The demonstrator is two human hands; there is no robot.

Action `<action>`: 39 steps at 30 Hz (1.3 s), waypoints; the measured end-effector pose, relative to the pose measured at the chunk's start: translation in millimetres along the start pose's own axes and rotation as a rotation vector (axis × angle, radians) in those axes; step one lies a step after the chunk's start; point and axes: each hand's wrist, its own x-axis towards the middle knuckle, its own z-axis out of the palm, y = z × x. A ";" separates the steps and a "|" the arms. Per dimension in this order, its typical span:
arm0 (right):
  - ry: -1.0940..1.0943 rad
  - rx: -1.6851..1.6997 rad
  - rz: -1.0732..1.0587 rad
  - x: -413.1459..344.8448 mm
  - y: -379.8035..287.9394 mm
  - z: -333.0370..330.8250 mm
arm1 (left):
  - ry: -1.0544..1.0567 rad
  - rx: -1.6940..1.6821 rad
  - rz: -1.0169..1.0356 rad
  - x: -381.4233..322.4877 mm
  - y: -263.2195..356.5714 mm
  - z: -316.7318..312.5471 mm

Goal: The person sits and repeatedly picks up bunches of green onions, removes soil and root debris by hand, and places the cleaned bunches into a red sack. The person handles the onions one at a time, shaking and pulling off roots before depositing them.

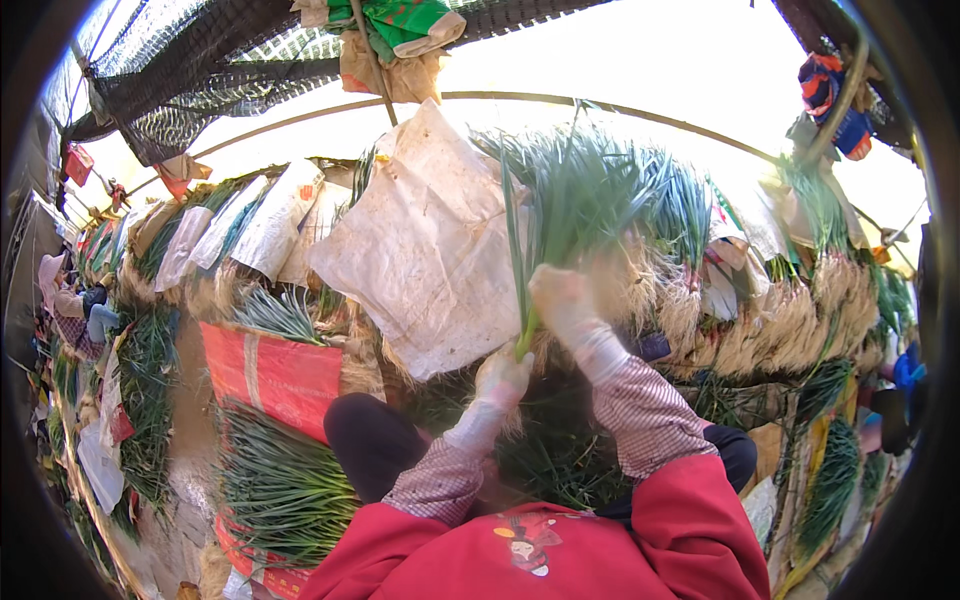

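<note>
Near the middle, my left hand [504,379], in a pale glove, is closed around the root end of a green onion plant [528,334]. Its long green leaves rise in front of a whitish woven sheet [427,262]. Up and to the right, my right hand [562,300], also gloved and blurred, is at the lower part of blurred green leaves; whether it grips them cannot be told. Behind it stands a row of green onions [667,202] with pale, stringy roots. Loose green leaves [555,450] lie below my hands, between my knees.
A red printed sack [270,375] and a large pile of green onions [285,480] lie at my left. Covered bundles [277,217] line the back. Another person [71,307] sits at the far left. More onions [829,480] lie at the right. Netting [225,67] hangs above.
</note>
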 end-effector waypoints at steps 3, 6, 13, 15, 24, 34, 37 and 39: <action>0.205 0.861 0.235 -4.7 18.1 -10.8 | -0.021 -0.103 -0.009 -3.9 -4.8 -2.7; 0.680 0.528 -0.089 -39.2 6.9 -14.3 | -0.431 -0.813 -0.210 1.1 -5.4 -28.0; 0.670 0.247 0.059 -51.5 77.1 -25.5 | -0.590 -1.817 -0.320 50.6 4.6 -92.3; 0.313 0.047 0.275 -44.7 97.3 -27.1 | -0.540 -1.642 -0.392 57.1 14.7 -74.1; -0.038 0.560 0.079 -109.4 15.3 -8.0 | -0.600 -1.541 -0.342 30.2 34.8 -0.9; 0.563 2.192 0.512 -69.1 16.8 74.7 | -0.341 -1.464 -0.454 12.9 19.1 13.4; 0.740 2.122 0.236 -84.1 27.9 59.9 | -0.422 -1.560 -0.505 10.7 12.6 -3.8; 0.221 2.162 0.304 -87.1 28.9 51.5 | -0.787 -1.745 -0.409 5.3 12.4 -12.2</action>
